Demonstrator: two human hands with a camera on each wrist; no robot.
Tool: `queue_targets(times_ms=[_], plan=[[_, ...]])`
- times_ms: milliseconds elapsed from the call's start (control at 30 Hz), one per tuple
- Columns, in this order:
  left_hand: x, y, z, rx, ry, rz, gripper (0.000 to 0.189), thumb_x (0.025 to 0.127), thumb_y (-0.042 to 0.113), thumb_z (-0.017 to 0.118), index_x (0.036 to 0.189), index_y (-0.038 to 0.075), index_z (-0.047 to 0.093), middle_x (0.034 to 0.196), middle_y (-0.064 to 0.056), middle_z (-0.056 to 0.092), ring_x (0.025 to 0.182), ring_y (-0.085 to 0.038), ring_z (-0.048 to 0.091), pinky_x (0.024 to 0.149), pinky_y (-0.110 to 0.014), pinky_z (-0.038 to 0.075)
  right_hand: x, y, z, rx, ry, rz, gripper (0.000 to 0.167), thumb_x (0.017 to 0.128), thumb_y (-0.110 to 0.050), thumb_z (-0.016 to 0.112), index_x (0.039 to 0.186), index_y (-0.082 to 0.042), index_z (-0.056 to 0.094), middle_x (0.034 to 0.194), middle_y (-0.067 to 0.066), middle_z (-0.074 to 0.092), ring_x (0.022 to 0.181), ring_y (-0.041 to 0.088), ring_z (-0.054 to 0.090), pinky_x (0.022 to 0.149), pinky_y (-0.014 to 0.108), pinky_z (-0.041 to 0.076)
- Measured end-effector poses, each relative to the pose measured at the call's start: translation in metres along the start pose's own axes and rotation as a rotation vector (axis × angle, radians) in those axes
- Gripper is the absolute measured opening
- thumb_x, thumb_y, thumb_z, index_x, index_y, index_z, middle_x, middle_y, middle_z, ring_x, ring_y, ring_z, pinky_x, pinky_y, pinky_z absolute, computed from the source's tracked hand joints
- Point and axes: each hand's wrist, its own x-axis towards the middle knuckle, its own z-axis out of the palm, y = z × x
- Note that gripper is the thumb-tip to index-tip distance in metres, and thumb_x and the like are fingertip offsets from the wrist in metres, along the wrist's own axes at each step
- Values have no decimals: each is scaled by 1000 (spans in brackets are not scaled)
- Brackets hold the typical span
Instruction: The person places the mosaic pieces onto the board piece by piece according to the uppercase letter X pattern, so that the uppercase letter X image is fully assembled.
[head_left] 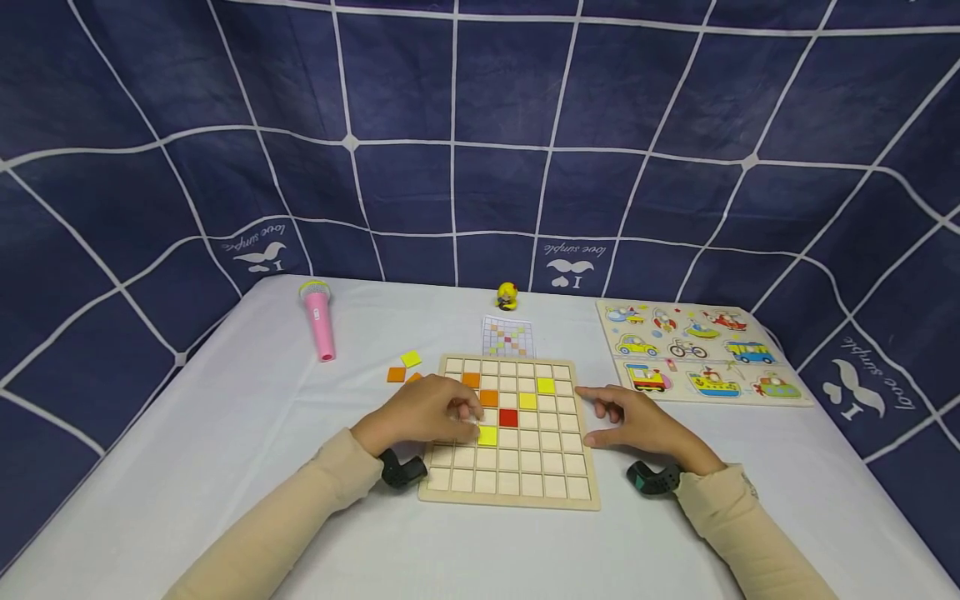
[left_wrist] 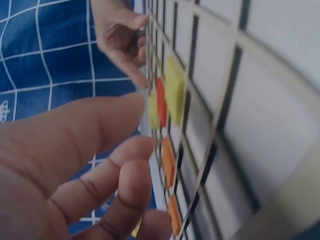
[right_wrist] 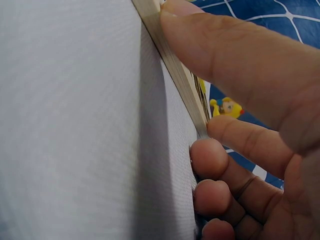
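Head: from above the near side of the table [head_left: 375, 550], facing forward and down, at middle range; wide enough for the whole board [head_left: 510, 502] and the curtain [head_left: 510, 92] behind. Left wrist: from close beside the left grip [head_left: 427, 408], turned on its side, skimming low across the board toward the curtain. Right wrist: from just beside the right grip [head_left: 641, 421], very near, also sideways, sighting low along the board's side edge. Shared by head and left wrist: coloured tiles [head_left: 508, 418], both grips. Shared by head and right wrist: board edge, yellow figure [head_left: 507, 296].
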Motion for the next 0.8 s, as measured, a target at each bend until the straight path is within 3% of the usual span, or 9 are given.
queue_targets(times_ms=[333, 433, 800], plan=[[0, -15, -21, -109, 11, 91, 18, 98, 15, 79, 114, 7, 79, 85, 9, 62, 82, -10, 58, 80, -27, 51, -1, 1, 0, 9, 3, -6, 75, 86, -17, 93, 148, 8, 59, 96, 2, 53, 81, 12, 45, 72, 27, 39], [-1, -19, -29, -137, 38, 74, 21, 98, 14, 79, 117, 4, 78, 87, 7, 64, 86, -14, 59, 82, -30, 51, -1, 1, 0, 11, 3, -6, 75, 86, -17, 93, 148, 9, 59, 96, 2, 53, 81, 12, 45, 73, 27, 39], [-7, -49, -49, -178, 234, -62, 26, 98, 14, 74, 122, 5, 78, 102, -3, 69, 95, -25, 64, 80, -37, 53, -1, 0, 0, -2, 6, -15, 75, 86, -17, 93, 147, 9, 59, 96, 2, 53, 81, 11, 45, 72, 26, 39]])
